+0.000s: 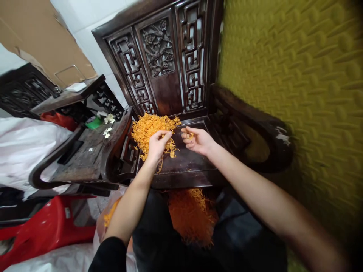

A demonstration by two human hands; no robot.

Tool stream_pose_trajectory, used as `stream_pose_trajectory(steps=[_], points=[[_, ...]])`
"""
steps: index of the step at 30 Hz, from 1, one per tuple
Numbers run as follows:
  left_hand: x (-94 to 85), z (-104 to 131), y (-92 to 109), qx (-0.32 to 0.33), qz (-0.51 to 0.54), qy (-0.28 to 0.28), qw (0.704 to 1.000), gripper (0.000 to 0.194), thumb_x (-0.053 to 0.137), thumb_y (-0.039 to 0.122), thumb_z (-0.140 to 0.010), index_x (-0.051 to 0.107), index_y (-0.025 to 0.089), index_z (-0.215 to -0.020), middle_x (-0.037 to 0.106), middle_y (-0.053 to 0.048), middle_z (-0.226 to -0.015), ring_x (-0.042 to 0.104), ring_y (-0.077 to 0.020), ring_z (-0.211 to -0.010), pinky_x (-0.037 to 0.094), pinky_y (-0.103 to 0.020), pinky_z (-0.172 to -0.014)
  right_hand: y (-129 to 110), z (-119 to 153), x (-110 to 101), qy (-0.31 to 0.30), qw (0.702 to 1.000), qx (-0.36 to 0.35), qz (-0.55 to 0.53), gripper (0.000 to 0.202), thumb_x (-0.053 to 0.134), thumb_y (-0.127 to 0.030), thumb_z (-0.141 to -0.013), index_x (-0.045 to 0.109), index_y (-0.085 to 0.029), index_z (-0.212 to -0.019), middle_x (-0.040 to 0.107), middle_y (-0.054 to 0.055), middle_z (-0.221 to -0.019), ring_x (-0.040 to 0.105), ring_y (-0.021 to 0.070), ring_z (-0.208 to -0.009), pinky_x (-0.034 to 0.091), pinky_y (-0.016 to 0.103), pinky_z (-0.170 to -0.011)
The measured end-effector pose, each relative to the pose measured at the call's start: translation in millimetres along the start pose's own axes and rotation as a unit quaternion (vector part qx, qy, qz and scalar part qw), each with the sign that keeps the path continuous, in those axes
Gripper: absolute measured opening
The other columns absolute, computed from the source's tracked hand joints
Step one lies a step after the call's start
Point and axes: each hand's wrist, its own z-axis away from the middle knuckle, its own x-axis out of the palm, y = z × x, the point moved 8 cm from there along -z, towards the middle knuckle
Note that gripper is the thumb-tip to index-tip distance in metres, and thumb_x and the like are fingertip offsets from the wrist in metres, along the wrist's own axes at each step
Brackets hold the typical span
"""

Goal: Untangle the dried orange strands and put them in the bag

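A heap of small orange flower-like pieces (151,130) with thin stems lies on the dark wooden chair seat (184,164). My left hand (159,144) is over the right side of this heap, thumb and forefinger pinched together. What it pinches, if anything, is too small to make out. Across a short gap, my right hand (198,141) is above the seat with curled fingers, holding a small orange flower-like piece (190,136). A few loose pieces and stems lie at the heap's front edge, beside my left hand.
Behind the seat rises a carved wooden backrest (167,64); a curved armrest (269,136) stands at right, beside a yellow textured wall covering (297,68). Below, between my legs, are more orange strands (193,215). A red plastic chair (48,230) and white sacks (25,147) are at left.
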Motion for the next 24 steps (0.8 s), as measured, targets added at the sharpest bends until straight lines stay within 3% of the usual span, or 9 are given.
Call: stream_pose_trajectory(steps=[3, 5, 7, 9, 13, 16, 18, 21, 24], points=[[-7.1, -5, 4, 0.007, -0.015, 0.002, 1.0, 0.022, 0.083, 0.034, -0.067, 0.073, 0.015, -0.074, 0.07, -0.002, -0.076, 0.06, -0.0135, -0.073, 0.046, -0.027, -0.074, 1, 4, 5, 0.017, 0.98, -0.078, 0.181, 0.034, 0.054, -0.047, -0.097, 0.062, -0.016, -0.087, 0.037, -0.007, -0.054, 0.023, 0.0061, -0.042, 0.016, 0.019, -0.039], [-10.1, -8, 2, -0.023, -0.001, -0.003, 1.0, 0.022, 0.082, 0.031, -0.066, 0.07, 0.015, -0.075, 0.066, 0.001, -0.07, 0.056, -0.0106, -0.061, 0.043, -0.026, -0.062, -8, 14, 12, 0.062, 0.904, -0.188, 0.379, 0.043, 0.066, -0.059, -0.086, 0.064, -0.016, -0.082, 0.042, -0.005, -0.057, 0.03, 0.0075, -0.048, 0.021, 0.022, -0.045], [-10.0, -7, -1, -0.068, 0.032, -0.013, 0.997, 0.026, 0.082, 0.031, -0.065, 0.065, 0.016, -0.079, 0.062, 0.004, -0.068, 0.052, -0.0084, -0.051, 0.038, -0.024, -0.051, -13, 27, 26, 0.099, 0.785, -0.28, 0.544, 0.049, 0.078, -0.063, -0.073, 0.067, -0.018, -0.089, 0.052, -0.002, -0.066, 0.043, 0.0113, -0.058, 0.029, 0.024, -0.054], [-7.0, -3, -2, -0.108, 0.065, -0.026, 0.992, 0.03, 0.082, 0.03, -0.064, 0.06, 0.017, -0.08, 0.061, 0.005, -0.07, 0.054, -0.0083, -0.048, 0.04, -0.024, -0.048, -10, 34, 37, 0.11, 0.696, -0.312, 0.638, 0.058, 0.083, -0.062, -0.067, 0.066, -0.02, -0.104, 0.057, -0.001, -0.071, 0.048, 0.0146, -0.063, 0.032, 0.027, -0.06], [-0.6, 4, 2, -0.16, 0.105, -0.048, 0.98, 0.035, 0.084, 0.032, -0.065, 0.056, 0.017, -0.079, 0.059, 0.004, -0.071, 0.06, -0.0094, -0.053, 0.044, -0.021, -0.046, -4, 37, 47, 0.092, 0.638, -0.326, 0.692, 0.039, 0.076, -0.049, -0.083, 0.061, -0.02, -0.105, 0.06, 0.001, -0.072, 0.05, 0.0157, -0.062, 0.032, 0.029, -0.062], [0.8, 5, 5, -0.17, 0.12, -0.065, 0.976, 0.039, 0.086, 0.039, -0.067, 0.057, 0.017, -0.081, 0.06, 0.003, -0.074, 0.058, -0.008, -0.057, 0.041, -0.018, -0.045, -7, 38, 49, 0.071, 0.65, -0.356, 0.668, 0.016, 0.061, -0.034, -0.095, 0.058, -0.02, -0.09, 0.062, 0.002, -0.076, 0.051, 0.0144, -0.064, 0.033, 0.029, -0.064], [1.0, 4, 8, -0.156, 0.113, -0.083, 0.978, 0.039, 0.085, 0.043, -0.07, 0.059, 0.017, -0.083, 0.062, 0.002, -0.08, 0.057, -0.0071, -0.06, 0.043, -0.017, -0.048, -12, 36, 46, 0.064, 0.69, -0.362, 0.624, 0.018, 0.057, -0.033, -0.096, 0.056, -0.019, -0.085, 0.059, 0.001, -0.074, 0.049, 0.013, -0.064, 0.034, 0.029, -0.064], [4.9, 3, 17, -0.098, 0.094, -0.134, 0.982, 0.033, 0.082, 0.043, -0.075, 0.067, 0.017, -0.091, 0.068, -0.003, -0.097, 0.063, -0.0102, -0.081, 0.05, -0.018, -0.063, -15, 29, 33, 0.023, 0.824, -0.305, 0.477, 0.025, 0.057, -0.042, -0.095, 0.052, -0.02, -0.084, 0.049, -0.004, -0.067, 0.04, 0.0096, -0.055, 0.031, 0.025, -0.054], [16.8, 11, 21, -0.098, 0.116, -0.228, 0.962, 0.042, 0.08, 0.04, -0.079, 0.071, 0.022, -0.115, 0.07, -0.008, -0.121, 0.067, -0.0174, -0.102, 0.054, -0.027, -0.081, -5, 22, 29, -0.088, 0.941, -0.161, 0.285, 0.033, 0.064, -0.049, -0.09, 0.046, -0.022, -0.084, 0.037, -0.008, -0.061, 0.024, 0.0059, -0.047, 0.017, 0.02, -0.044]])
